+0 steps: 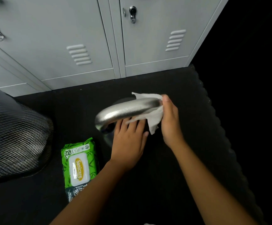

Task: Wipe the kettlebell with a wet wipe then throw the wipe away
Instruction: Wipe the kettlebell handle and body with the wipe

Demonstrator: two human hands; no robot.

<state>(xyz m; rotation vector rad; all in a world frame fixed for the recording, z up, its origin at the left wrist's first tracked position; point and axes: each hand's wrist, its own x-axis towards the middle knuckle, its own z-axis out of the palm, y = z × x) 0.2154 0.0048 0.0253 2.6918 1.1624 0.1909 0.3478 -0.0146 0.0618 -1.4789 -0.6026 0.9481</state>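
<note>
The kettlebell [123, 109] stands on the black floor [76, 104] in front of grey lockers [67, 38]. The right grip [170, 120] clenches a white wet wipe [154, 117] around the right end of the silver handle. The left grip [128, 143] is released, with straight fingers resting on the dark body under the handle. Left of it lies a green wipes pack [79, 166] with its lid closed. A black mesh bin [15, 135] stands by the floor's left edge; I cannot tell its contents.

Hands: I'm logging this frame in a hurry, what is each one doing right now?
Left hand: open, straight fingers resting on the kettlebell.
Right hand: grips the wet wipe against the kettlebell's far end.
</note>
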